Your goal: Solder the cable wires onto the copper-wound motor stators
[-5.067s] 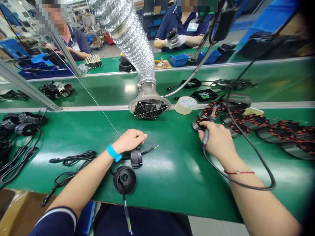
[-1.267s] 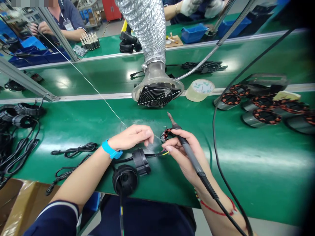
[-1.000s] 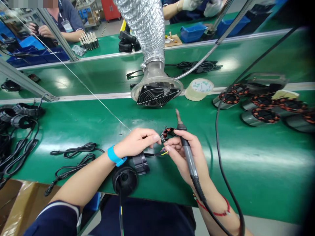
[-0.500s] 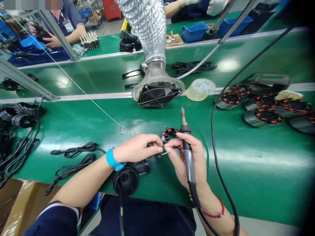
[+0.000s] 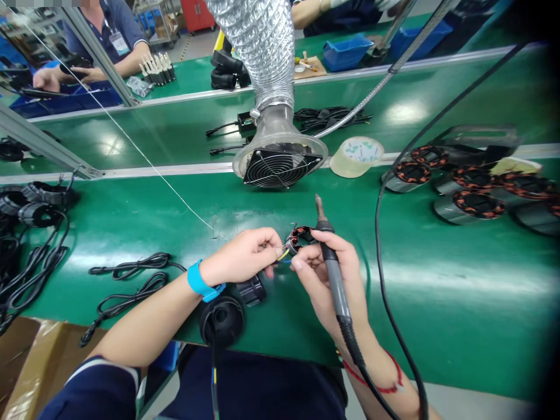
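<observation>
My right hand [image 5: 336, 274] is closed round a soldering iron [image 5: 335, 268], its tip pointing up and away from me. The thumb and fingertips of that same hand pinch a blue wire [image 5: 284, 262]. Close by, my left hand [image 5: 249, 254] is closed with its fingertips on a yellow wire [image 5: 284, 254]. Just beyond the fingertips lies a small motor stator [image 5: 298, 238] with copper windings, partly hidden by my right hand. Below my left wrist are a round black housing [image 5: 221, 321] and a black ribbed part [image 5: 251, 290].
A fume extractor hood [image 5: 280, 160] hangs over the bench, beside a tape roll [image 5: 356, 156]. Several stators [image 5: 475, 207] stand at the right. Coiled black cables [image 5: 135, 277] lie left. The iron's cord [image 5: 385, 280] loops along my right. Co-workers sit across the bench.
My fingertips have moved slightly apart, and the yellow and blue wires now show between them. The soldering iron has shifted a little left. A co-worker's hands at the upper left have moved.
</observation>
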`<state>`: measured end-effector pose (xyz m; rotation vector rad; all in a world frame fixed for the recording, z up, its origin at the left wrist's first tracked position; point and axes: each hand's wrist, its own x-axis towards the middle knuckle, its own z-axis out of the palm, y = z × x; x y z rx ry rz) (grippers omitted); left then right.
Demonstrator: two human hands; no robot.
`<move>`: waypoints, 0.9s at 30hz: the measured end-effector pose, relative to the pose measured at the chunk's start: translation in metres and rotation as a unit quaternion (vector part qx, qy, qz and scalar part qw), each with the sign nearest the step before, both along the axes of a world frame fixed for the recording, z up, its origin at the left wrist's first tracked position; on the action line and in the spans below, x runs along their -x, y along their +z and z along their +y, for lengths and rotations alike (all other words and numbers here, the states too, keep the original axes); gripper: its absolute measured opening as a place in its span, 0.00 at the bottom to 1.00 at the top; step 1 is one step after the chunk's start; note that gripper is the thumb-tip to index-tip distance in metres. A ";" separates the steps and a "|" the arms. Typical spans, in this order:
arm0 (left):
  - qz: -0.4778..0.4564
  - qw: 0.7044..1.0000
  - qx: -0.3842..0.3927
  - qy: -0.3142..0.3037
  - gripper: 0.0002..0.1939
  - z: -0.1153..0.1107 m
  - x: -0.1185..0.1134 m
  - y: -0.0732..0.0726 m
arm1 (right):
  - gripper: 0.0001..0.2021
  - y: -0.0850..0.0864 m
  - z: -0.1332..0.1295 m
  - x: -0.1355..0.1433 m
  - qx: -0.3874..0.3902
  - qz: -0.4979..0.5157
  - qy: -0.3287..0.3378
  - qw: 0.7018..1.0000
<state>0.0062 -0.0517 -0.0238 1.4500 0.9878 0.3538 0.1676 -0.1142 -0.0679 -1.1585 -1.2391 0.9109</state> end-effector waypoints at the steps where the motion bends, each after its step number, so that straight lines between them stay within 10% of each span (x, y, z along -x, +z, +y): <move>1: 0.011 1.000 -0.017 0.001 0.04 0.003 0.000 -0.002 | 0.19 -0.001 0.001 -0.005 0.000 -0.018 0.003 1.000; 10: 0.063 0.996 -0.052 0.029 0.03 0.023 0.001 -0.018 | 0.20 -0.023 0.023 -0.037 0.026 -0.258 -0.042 0.965; 27: 0.087 0.992 -0.075 0.060 0.03 0.017 0.007 -0.014 | 0.11 -0.021 -0.014 -0.033 -0.145 -0.099 -0.093 0.980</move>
